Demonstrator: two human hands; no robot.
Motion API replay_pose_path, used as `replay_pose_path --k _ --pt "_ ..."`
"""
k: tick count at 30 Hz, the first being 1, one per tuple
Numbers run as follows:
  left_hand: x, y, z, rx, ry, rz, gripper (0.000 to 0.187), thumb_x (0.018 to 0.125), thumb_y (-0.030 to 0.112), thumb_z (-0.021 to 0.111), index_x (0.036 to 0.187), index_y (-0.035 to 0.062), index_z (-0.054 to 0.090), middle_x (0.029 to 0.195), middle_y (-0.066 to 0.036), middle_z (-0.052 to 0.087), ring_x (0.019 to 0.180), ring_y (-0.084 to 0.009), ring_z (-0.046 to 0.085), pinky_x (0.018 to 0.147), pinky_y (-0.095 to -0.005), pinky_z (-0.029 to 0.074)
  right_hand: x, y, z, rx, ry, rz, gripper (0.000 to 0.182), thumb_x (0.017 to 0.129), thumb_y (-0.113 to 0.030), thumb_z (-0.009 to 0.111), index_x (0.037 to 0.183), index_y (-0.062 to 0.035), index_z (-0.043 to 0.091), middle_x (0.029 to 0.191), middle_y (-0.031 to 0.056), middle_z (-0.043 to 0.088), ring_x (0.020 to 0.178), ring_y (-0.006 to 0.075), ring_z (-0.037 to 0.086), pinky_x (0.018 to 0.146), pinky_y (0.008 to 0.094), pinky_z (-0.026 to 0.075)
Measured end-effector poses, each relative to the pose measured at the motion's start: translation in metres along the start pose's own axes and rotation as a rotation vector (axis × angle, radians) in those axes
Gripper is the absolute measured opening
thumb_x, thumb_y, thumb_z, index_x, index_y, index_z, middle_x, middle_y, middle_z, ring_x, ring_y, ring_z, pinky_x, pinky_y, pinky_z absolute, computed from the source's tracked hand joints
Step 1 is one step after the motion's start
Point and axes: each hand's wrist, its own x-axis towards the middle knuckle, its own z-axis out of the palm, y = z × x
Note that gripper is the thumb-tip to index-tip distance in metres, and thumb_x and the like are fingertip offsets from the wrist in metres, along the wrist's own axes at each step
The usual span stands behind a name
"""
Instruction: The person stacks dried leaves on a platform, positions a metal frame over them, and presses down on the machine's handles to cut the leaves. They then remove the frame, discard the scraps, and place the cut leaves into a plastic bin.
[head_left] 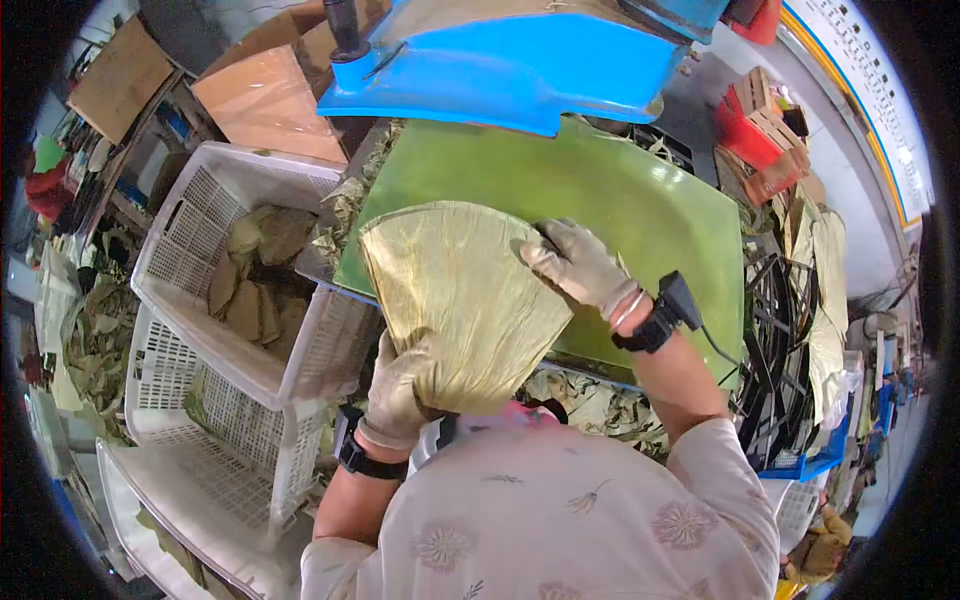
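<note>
A fan-shaped stack of pale dried leaves (465, 290) is held up in front of my body, over the near edge of the green board (650, 240). My left hand (395, 390), in a light glove, is closed on its lower left edge, with some fingers hidden behind the leaves. At the upper right edge, my gloved right hand (580, 265) grips the stack, fingers bent over its rim. Dark straps circle both wrists, and a cable trails from the device on the right one.
A blue machine head (520, 65) overhangs the board's far side. White plastic baskets (215, 300) stand at left, the upper one with leaf pieces (250, 310) inside. Leaf scraps (600, 405) lie below the board. Black metal frames (785, 350) fill a blue crate at right.
</note>
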Motion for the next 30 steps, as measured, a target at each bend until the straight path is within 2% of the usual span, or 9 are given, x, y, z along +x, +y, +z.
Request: replay_pose_path --k 4,6,10,13,17,21,23,26,30 --pt "0.001 0.001 -0.017 -0.053 -0.088 -0.088 0.057 0.095 0.011 0.055 0.148 -0.0023 0.040 0.130 -0.017 0.061 0.115 -0.0303 0.066 0.095 -0.0461 0.058 -0.036 0.017 -0.001 0.299 0.269 0.079 0.063 0.095 -0.056 0.063 0.110 0.0058 0.065 0.105 0.0263 0.067 0.102 0.0442 0.064 0.090 0.0504 0.050" --pt "0.004 -0.004 -0.020 -0.072 -0.108 -0.099 0.058 0.095 0.012 0.056 0.149 -0.0022 0.040 0.131 -0.017 0.061 0.117 -0.0309 0.066 0.097 -0.0472 0.058 -0.054 0.014 -0.024 0.511 0.093 0.256 0.059 0.097 -0.049 0.064 0.122 0.0047 0.063 0.114 0.0276 0.065 0.110 0.0450 0.062 0.096 0.0477 0.049" --pt "0.005 -0.001 -0.008 -0.180 -0.104 -0.168 0.060 0.095 0.014 0.057 0.150 -0.0019 0.039 0.134 -0.018 0.061 0.119 -0.0318 0.065 0.100 -0.0489 0.056 -0.075 0.045 -0.031 -0.070 0.387 0.021 0.051 0.096 -0.044 0.064 0.111 0.0046 0.064 0.118 0.0265 0.065 0.108 0.0453 0.063 0.092 0.0500 0.052" --pt "0.007 -0.001 -0.014 -0.230 -0.133 -0.169 0.061 0.094 0.010 0.061 0.150 -0.0014 0.039 0.137 -0.019 0.060 0.121 -0.0328 0.064 0.101 -0.0496 0.056 -0.089 0.035 -0.069 -0.361 -0.077 0.476 0.043 0.093 -0.046 0.063 0.095 -0.0035 0.070 0.101 0.0252 0.069 0.095 0.0421 0.067 0.083 0.0496 0.055" --pt "0.011 -0.002 -0.017 -0.308 -0.101 -0.208 0.063 0.093 0.009 0.065 0.151 -0.0007 0.040 0.140 -0.019 0.059 0.123 -0.0339 0.063 0.103 -0.0515 0.055 -0.119 0.030 -0.099 -0.610 0.057 0.667 0.043 0.094 -0.047 0.064 0.090 -0.0047 0.071 0.092 0.0247 0.069 0.091 0.0412 0.068 0.078 0.0483 0.055" --pt "0.012 0.000 -0.009 -0.297 -0.094 -0.218 0.062 0.094 0.009 0.064 0.151 0.0007 0.039 0.141 -0.018 0.058 0.125 -0.0341 0.062 0.103 -0.0529 0.055 -0.132 0.004 -0.034 0.279 -0.137 0.203 0.064 0.096 -0.061 0.062 0.114 0.0001 0.070 0.097 0.0204 0.072 0.090 0.0258 0.070 0.078 0.0442 0.054" --pt "0.014 0.002 0.005 -0.302 -0.098 -0.189 0.061 0.095 0.009 0.062 0.151 0.0014 0.040 0.141 -0.018 0.057 0.125 -0.0339 0.062 0.103 -0.0531 0.055 -0.132 -0.021 -0.007 1.012 -0.465 0.354 0.073 0.097 -0.060 0.061 0.140 -0.0009 0.056 0.120 0.0136 0.069 0.106 0.0208 0.063 0.090 0.0424 0.052" --pt "0.018 0.006 0.010 -0.289 -0.104 -0.176 0.056 0.097 0.007 0.058 0.150 0.0033 0.040 0.139 -0.016 0.057 0.125 -0.0324 0.061 0.102 -0.0519 0.055 -0.126 -0.032 0.042 1.693 -0.404 0.120 0.079 0.098 -0.057 0.062 0.153 -0.0033 0.042 0.143 0.0101 0.057 0.127 0.0243 0.054 0.106 0.0430 0.046" --pt "0.028 0.006 0.018 -0.020 -0.151 0.074 0.059 0.096 0.005 0.059 0.151 0.0028 0.037 0.137 -0.015 0.057 0.122 -0.0284 0.061 0.101 -0.0472 0.054 -0.112 -0.050 0.027 1.780 -0.040 0.098 0.102 0.090 -0.059 0.072 0.161 -0.0044 0.023 0.158 0.0131 0.040 0.144 0.0312 0.043 0.119 0.0477 0.036"
